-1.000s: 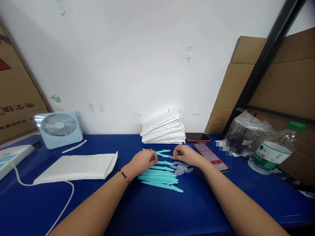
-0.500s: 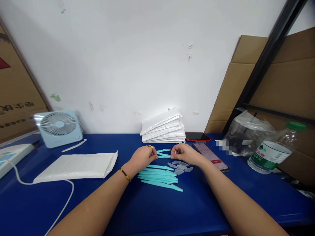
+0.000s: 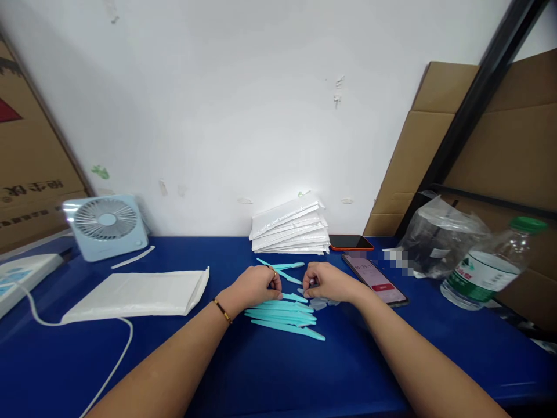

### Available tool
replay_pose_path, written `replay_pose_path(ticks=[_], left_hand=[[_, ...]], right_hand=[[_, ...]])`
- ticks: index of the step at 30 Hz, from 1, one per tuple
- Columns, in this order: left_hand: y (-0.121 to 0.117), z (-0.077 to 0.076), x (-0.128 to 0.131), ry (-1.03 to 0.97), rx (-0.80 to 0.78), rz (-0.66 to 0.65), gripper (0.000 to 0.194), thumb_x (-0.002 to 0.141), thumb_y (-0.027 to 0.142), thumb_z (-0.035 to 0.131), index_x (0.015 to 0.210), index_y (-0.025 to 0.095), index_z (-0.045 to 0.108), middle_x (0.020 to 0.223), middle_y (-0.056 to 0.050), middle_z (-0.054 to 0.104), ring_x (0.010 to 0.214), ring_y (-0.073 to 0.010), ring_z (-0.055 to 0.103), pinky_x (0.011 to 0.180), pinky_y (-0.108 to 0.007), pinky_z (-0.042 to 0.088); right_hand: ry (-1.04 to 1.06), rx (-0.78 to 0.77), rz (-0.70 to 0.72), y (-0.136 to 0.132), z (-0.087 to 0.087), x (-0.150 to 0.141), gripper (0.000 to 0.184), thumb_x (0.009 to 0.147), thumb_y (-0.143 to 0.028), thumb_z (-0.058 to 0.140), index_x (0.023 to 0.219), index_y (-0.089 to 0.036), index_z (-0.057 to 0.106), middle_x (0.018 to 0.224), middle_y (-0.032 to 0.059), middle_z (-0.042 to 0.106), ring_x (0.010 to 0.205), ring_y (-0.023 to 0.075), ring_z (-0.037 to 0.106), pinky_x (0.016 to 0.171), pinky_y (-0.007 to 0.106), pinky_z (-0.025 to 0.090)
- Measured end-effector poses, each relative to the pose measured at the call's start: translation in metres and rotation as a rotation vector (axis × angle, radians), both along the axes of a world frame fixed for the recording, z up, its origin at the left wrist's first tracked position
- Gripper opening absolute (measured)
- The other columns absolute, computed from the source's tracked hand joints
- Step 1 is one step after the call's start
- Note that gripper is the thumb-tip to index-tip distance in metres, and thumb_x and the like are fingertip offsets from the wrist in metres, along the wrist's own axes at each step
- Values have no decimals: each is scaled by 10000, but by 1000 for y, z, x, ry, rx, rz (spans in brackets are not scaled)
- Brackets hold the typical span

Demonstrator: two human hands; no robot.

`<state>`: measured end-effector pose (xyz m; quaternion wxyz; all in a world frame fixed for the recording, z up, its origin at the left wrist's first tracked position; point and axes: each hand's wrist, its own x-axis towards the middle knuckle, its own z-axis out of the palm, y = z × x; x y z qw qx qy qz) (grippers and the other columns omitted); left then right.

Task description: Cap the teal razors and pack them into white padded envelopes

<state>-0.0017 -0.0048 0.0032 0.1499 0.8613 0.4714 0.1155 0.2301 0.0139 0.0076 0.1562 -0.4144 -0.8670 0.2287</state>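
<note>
My left hand point(image 3: 261, 285) is closed, its thumb and fingers pinching a teal eyebrow razor point(image 3: 293, 298) at the far side of a row of such razors point(image 3: 282, 314). Close by on the right, my right hand point(image 3: 324, 281) has its fingertips pressed together at the end of that razor. Whether something small is between them I cannot tell. Beneath and beside this hand lie several clear plastic caps point(image 3: 319, 303), partly hidden by it. Beyond my hands, a few more teal razors point(image 3: 285, 270) lie crossed on the blue table point(image 3: 348, 366).
White packets point(image 3: 287, 226) are stacked against the wall. Two phones, one dark point(image 3: 350, 242) and one lit point(image 3: 376, 278), lie right of them. A bottle point(image 3: 483, 270) and a clear bag point(image 3: 439, 232) stand far right. At left are a white packet point(image 3: 139, 295), a fan point(image 3: 107, 226) and a cable point(image 3: 124, 348).
Both hands have come nearer, away from the crossed razors at the back, which now lie released. My left hand has taken hold of a razor at the row's far side.
</note>
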Motion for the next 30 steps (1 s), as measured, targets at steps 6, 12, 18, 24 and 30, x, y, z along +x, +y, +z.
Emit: replay_pose_path(ticks=[6, 12, 18, 24, 30], left_hand=[[3, 3, -3, -77, -67, 113, 175, 748, 360, 561, 739, 201, 632, 707, 5, 641, 622, -126, 554, 517, -210, 343], [5, 4, -7, -150, -50, 148, 186, 752, 372, 558, 765, 195, 615, 704, 9, 634, 631, -126, 556, 534, -207, 354], [3, 4, 2, -129, -4, 119, 171, 776, 364, 554, 783, 204, 617, 699, 12, 640, 632, -131, 566, 559, -214, 373], [1, 9, 6, -127, 252, 186, 280, 777, 324, 575, 1039, 231, 603, 1073, -29, 625, 984, -191, 544, 812, -267, 398], [-5, 9, 0, -42, -90, -45, 226, 700, 396, 631, 834, 219, 674, 808, 7, 653, 713, -131, 566, 575, -198, 383]], right_hand=[[99, -130, -64, 8, -1, 4, 121, 705, -277, 619, 739, -165, 651, 676, 17, 643, 612, 121, 565, 536, 199, 406], [178, -259, -31, 11, -1, 10, 180, 695, -312, 635, 770, -148, 650, 685, 24, 659, 607, 121, 571, 538, 203, 420], [191, -180, -9, 9, -3, -3, 180, 706, -320, 636, 761, -150, 659, 648, 5, 621, 583, 110, 542, 530, 202, 400], [182, 125, -142, 12, 3, 1, 146, 752, -277, 588, 822, -194, 684, 773, 21, 651, 670, 131, 566, 600, 225, 415], [-27, 116, 39, 13, 2, 17, 107, 696, -232, 636, 765, -195, 710, 779, 18, 659, 672, 127, 575, 595, 206, 408]])
